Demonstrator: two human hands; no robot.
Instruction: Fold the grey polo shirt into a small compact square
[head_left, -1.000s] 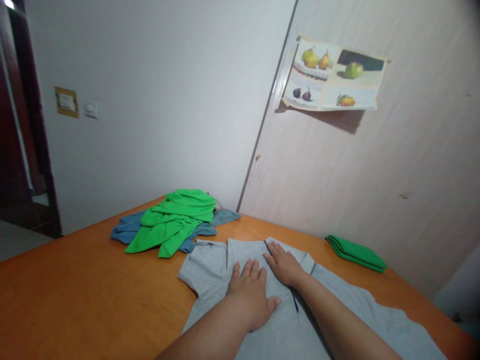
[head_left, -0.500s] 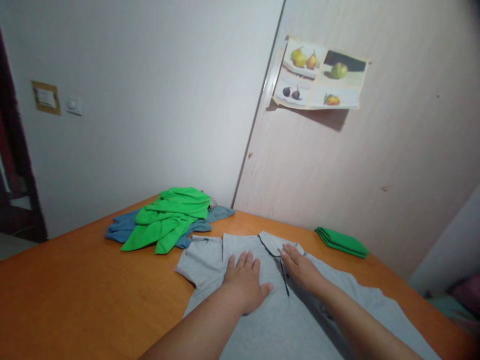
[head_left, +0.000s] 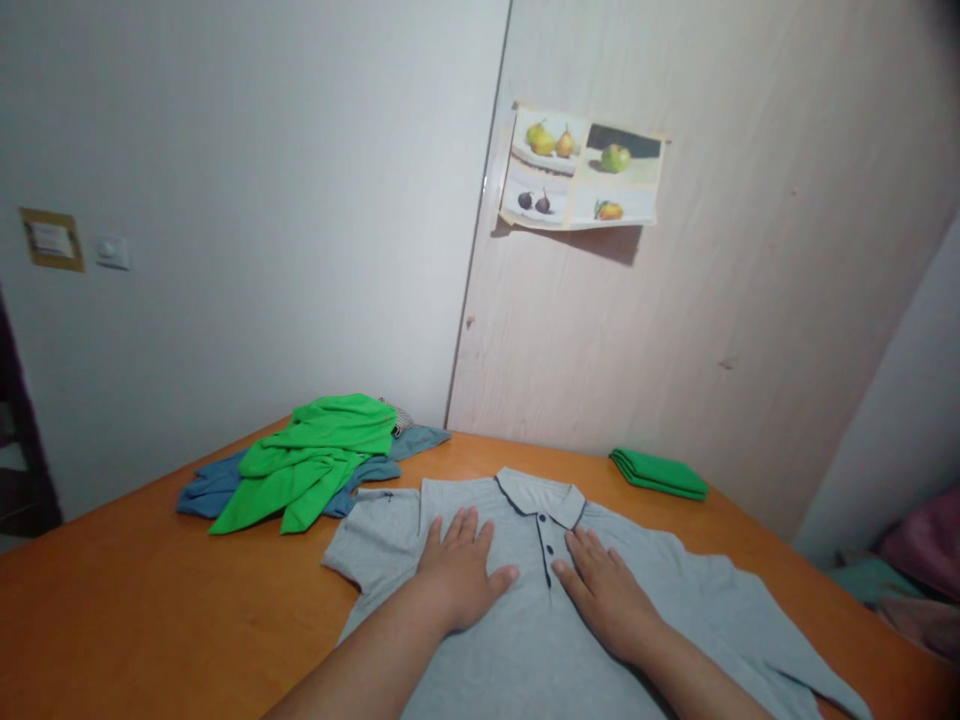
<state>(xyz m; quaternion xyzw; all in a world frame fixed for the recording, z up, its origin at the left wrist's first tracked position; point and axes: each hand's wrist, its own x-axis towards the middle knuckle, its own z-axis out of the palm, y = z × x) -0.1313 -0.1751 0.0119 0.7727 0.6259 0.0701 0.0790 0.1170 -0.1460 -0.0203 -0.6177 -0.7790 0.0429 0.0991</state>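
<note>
Shirt [head_left: 510, 655]: lower centre of frame, spread on tabletop [head_left: 187, 620]. Long axis runs from collar [head_left: 536, 492] down toward bottom edge. Directly under left hand [head_left: 461, 572] and right hand [head_left: 606, 592]; both hands laid flat, grasping nothing. Right nearer collar and buttons [head_left: 550, 550]; left nearer the frame-left sleeve [head_left: 375, 538].

From the wearer's head, the single view looks forward and down across the grey polo shirt [head_left: 517, 640], near at six o'clock, facing the wall [head_left: 360, 200] at twelve.
</note>
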